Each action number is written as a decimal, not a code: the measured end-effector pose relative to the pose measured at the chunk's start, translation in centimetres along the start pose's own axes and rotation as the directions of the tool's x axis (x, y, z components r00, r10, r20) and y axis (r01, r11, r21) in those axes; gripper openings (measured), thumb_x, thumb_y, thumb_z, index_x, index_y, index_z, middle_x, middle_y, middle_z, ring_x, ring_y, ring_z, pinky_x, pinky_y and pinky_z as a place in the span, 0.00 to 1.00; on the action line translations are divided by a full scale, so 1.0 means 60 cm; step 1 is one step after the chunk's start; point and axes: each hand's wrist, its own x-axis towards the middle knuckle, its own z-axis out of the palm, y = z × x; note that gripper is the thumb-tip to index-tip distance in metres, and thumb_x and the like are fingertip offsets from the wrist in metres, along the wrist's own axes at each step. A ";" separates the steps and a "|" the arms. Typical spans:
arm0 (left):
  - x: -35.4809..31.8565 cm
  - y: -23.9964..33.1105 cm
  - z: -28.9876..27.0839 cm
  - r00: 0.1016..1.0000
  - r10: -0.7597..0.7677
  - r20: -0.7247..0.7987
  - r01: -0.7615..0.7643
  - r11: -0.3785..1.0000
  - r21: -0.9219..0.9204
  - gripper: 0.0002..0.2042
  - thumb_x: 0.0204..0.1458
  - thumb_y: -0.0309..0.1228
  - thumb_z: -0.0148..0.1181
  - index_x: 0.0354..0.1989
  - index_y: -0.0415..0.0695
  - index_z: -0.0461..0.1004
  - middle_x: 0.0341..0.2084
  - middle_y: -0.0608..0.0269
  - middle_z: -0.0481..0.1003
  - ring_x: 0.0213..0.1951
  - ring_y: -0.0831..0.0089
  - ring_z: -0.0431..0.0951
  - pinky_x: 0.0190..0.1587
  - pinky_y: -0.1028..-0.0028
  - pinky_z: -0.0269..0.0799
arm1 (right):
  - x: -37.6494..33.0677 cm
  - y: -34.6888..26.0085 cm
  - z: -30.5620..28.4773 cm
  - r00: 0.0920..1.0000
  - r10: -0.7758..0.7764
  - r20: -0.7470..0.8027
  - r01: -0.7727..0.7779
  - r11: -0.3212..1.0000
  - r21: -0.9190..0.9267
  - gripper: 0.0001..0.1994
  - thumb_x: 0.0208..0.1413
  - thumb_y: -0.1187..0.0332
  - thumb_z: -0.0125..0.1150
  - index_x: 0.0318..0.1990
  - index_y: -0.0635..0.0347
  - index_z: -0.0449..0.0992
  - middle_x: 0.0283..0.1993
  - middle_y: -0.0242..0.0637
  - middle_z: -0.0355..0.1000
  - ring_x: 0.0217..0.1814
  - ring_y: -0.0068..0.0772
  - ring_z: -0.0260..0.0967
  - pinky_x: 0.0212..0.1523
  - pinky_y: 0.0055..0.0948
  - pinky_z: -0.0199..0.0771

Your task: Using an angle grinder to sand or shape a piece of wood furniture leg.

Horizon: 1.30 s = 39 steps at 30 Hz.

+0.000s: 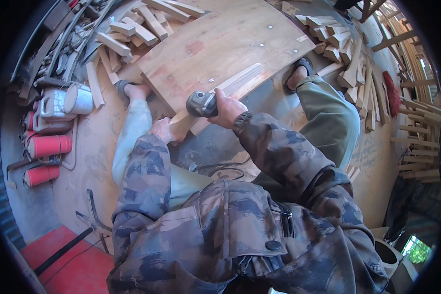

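Workshop floor [377, 161], tan and dusty-looking, spreads all round. Low, wide wooden table [230, 44] stands on it, loose wood in 2 heaps: left pile [114, 45], right pile [352, 76]. 1 long piece of wood [183, 123] lies slantwise at the table's near edge, near end sticking out. Grinder [200, 104] sits over it; contact point hidden. Right hand [228, 109]: fingers wrapped round the grinder. Left hand [161, 129]: fingers grasping the wood's near end.
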 end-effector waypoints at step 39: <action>-0.024 0.023 -0.027 1.000 0.003 0.000 -0.003 0.994 -0.112 0.35 0.27 0.44 0.77 0.45 0.38 0.72 0.41 0.48 0.77 0.46 0.56 0.76 0.51 0.64 0.70 | 0.059 0.225 -0.160 0.911 0.353 -0.213 -0.349 0.935 0.057 0.37 0.36 0.57 0.71 0.52 0.64 0.58 0.43 0.53 0.73 0.49 0.50 0.73 0.49 0.39 0.72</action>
